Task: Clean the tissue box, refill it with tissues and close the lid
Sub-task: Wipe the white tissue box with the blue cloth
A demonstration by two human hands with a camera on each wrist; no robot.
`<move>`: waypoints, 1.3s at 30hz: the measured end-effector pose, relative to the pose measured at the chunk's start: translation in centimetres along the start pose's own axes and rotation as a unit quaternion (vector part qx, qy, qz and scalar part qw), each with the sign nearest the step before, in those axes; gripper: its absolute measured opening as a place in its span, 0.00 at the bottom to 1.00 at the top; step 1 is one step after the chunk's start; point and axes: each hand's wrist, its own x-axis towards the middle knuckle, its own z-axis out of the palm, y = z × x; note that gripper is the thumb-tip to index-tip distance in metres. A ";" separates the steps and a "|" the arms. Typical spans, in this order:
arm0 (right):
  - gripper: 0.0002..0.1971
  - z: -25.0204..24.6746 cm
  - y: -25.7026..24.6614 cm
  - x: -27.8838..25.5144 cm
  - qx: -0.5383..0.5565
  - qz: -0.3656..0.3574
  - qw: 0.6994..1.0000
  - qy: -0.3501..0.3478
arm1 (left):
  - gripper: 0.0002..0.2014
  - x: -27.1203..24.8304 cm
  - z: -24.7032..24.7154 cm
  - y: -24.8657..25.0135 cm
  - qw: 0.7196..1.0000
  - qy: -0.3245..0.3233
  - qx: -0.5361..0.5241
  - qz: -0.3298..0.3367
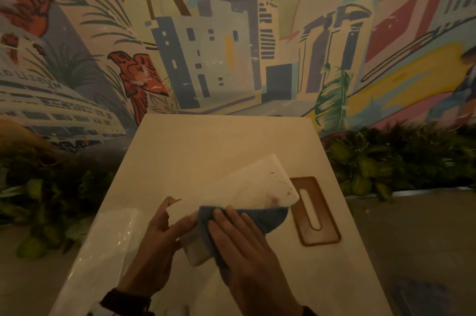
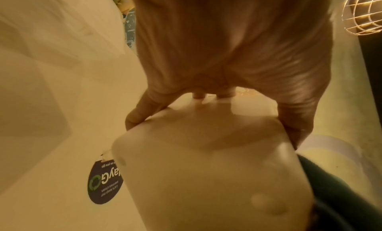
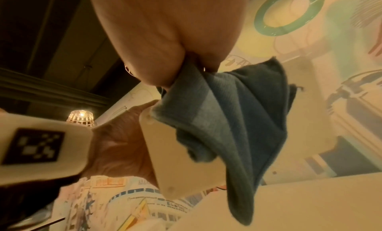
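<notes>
Head view shows the pale worktop (image 1: 195,140) carrying a wrapped tissue refill pack (image 1: 113,241) left of the left hand (image 1: 157,235), the brown slotted lid (image 1: 316,212) right of the right hand (image 1: 244,241), and the white tissue box (image 1: 247,186) tilted up between both hands. Left hand clasps the box's near end, fingers curled around it; right hand presses the blue cloth (image 1: 260,215) flat-fingered on its side, thumb pinching a fold. Wiping well probably means steady bracing and overlapping strokes toward the stained far end.

A pale rectangular table (image 1: 206,140) is seen at the centre of the frame. A brown slotted lid (image 1: 315,212) is laid flat at centre right, and a clear plastic-wrapped pack (image 1: 108,246) at lower left.
</notes>
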 end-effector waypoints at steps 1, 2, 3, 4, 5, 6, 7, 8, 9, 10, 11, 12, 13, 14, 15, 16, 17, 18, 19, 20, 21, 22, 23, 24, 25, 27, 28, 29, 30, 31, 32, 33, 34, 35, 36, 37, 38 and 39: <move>0.21 -0.3 0.7 -0.4 0.004 0.018 1.000 0.010 | 0.40 0.1 -0.2 -0.2 1.000 0.005 -0.006 -0.002; 0.24 -0.7 1.6 -0.8 0.007 0.046 0.999 0.022 | 0.35 0.2 -0.4 -0.3 1.000 0.004 -0.018 -0.002; 0.27 -1.0 2.6 -1.2 0.007 0.081 0.996 0.035 | 0.31 0.2 -0.5 -0.3 1.000 0.004 -0.026 0.000; 0.28 -1.4 3.7 -1.5 0.003 0.117 0.992 0.047 | 0.31 0.2 -0.8 -0.4 1.000 0.001 -0.027 0.005; 0.27 -1.8 4.8 -1.5 -0.005 0.150 0.987 0.061 | 0.30 0.2 -0.8 -0.4 1.000 -0.002 -0.021 0.008; 0.26 -2.2 5.8 -1.3 -0.014 0.182 0.980 0.074 | 0.29 0.1 -0.8 -0.5 1.000 -0.006 -0.012 0.009; 0.27 -2.5 6.6 -0.9 -0.017 0.209 0.974 0.083 | 0.28 0.0 -0.7 -0.4 1.000 -0.011 -0.007 0.010; 0.28 -2.7 7.1 -0.3 -0.016 0.224 0.971 0.085 | 0.28 -0.1 -0.6 -0.4 1.000 -0.018 -0.008 0.013; 0.28 -2.8 7.3 0.4 -0.016 0.223 0.971 0.083 | 0.28 -0.1 -0.4 -0.4 1.000 -0.021 -0.012 0.014; 0.26 -2.8 7.0 1.0 -0.017 0.211 0.974 0.078 | 0.28 -0.1 -0.2 -0.4 0.999 -0.023 -0.015 0.018; 0.25 -2.6 6.4 1.5 -0.013 0.199 0.978 0.065 | 0.28 -0.1 0.0 -0.4 0.999 -0.022 -0.016 0.022; 0.25 -2.3 5.7 1.8 -0.004 0.185 0.982 0.045 | 0.28 0.0 0.1 -0.3 0.999 -0.019 -0.015 0.028; 0.26 -1.9 4.7 1.8 0.004 0.165 0.986 0.024 | 0.28 0.1 0.2 -0.3 0.999 -0.016 -0.010 0.033; 0.26 -1.5 3.8 1.6 0.011 0.142 0.990 0.010 | 0.29 0.2 0.1 -0.4 0.999 -0.012 -0.008 0.037; 0.26 -1.1 3.0 1.1 0.019 0.118 0.993 0.001 | 0.29 0.3 0.0 -0.4 0.999 -0.004 -0.007 0.036; 0.26 -0.8 2.5 0.5 0.028 0.096 0.995 -0.006 | 0.27 0.4 -0.2 -0.5 0.999 0.005 -0.009 0.033; 0.27 -0.5 2.4 -0.3 0.033 0.078 0.996 -0.010 | 0.26 0.4 -0.4 -0.5 0.999 0.013 -0.009 0.031; 0.29 -0.5 2.7 -1.0 0.034 0.071 0.997 -0.007 | 0.26 0.5 -0.6 -0.6 0.999 0.016 -0.012 0.031; 0.31 -0.5 3.3 -1.6 0.033 0.079 0.996 0.004 | 0.26 0.4 -0.8 -0.6 0.999 0.019 -0.016 0.031; 0.31 -0.8 4.0 -2.1 0.035 0.100 0.994 0.019 | 0.24 0.3 -0.9 -0.7 0.999 0.020 -0.021 0.031; 0.31 -1.1 4.8 -2.3 0.036 0.130 0.990 0.036 | 0.22 0.3 -1.0 -0.7 0.999 0.019 -0.024 0.029; 0.31 -1.6 5.6 -2.3 0.035 0.160 0.985 0.052 | 0.20 0.2 -1.1 -0.8 0.999 0.014 -0.024 0.027; 0.31 -1.9 6.5 -2.0 0.031 0.185 0.980 0.065 | 0.20 0.1 -1.0 -0.8 0.999 0.011 -0.022 0.024; 0.32 -2.2 7.2 -1.4 0.023 0.204 0.976 0.077 | 0.19 0.1 -0.9 -0.9 1.000 0.007 -0.020 0.023; 0.33 -2.4 7.9 -0.7 0.014 0.214 0.973 0.084 | 0.19 0.0 -0.7 -0.9 1.000 0.003 -0.019 0.024; 0.29 -2.6 8.4 1.2 0.007 0.218 0.971 0.095 | 0.22 -0.1 -0.4 -0.9 1.000 -0.008 -0.016 0.026; 0.26 -2.6 8.2 2.2 0.008 0.214 0.972 0.095 | 0.23 -0.2 -0.3 -0.8 0.999 -0.012 -0.013 0.027; 0.23 -2.4 7.7 3.0 0.008 0.204 0.975 0.090 | 0.24 -0.2 -0.1 -0.8 0.999 -0.018 -0.010 0.028; 0.22 -2.2 6.9 3.5 0.007 0.191 0.978 0.082 | 0.25 -0.2 -0.1 -0.8 0.999 -0.020 -0.007 0.030; 0.22 -2.0 6.0 3.8 0.005 0.174 0.982 0.072 | 0.25 -0.2 0.0 -0.8 0.999 -0.019 -0.004 0.031; 0.23 -1.7 5.0 3.9 0.004 0.156 0.986 0.061 | 0.26 -0.1 0.1 -0.8 0.999 -0.015 -0.002 0.034; 0.24 -1.3 3.9 3.7 0.005 0.137 0.989 0.050 | 0.27 -0.1 0.1 -0.7 0.999 -0.008 0.002 0.036; 0.24 -0.8 2.8 3.3 0.013 0.118 0.992 0.038 | 0.29 -0.1 0.1 -0.7 0.999 -0.001 0.002 0.037; 0.24 -0.4 1.9 2.8 0.023 0.099 0.994 0.028 | 0.31 -0.1 0.2 -0.7 0.999 0.003 -0.005 0.032; 0.24 0.0 1.2 2.3 0.034 0.079 0.996 0.026 | 0.36 -0.1 0.2 -0.7 1.000 0.006 -0.012 0.027; 0.23 0.4 0.6 1.5 0.047 0.056 0.997 0.026 | 0.41 -0.1 0.2 -0.6 1.000 0.008 -0.014 0.024; 0.20 0.7 0.0 0.9 0.066 0.029 0.997 0.033 | 0.46 -0.1 0.2 -0.4 1.000 0.010 -0.007 0.026; 0.18 0.9 -0.3 0.0 0.085 0.005 0.995 0.045 | 0.47 -0.1 0.2 -0.4 1.000 0.011 0.002 0.026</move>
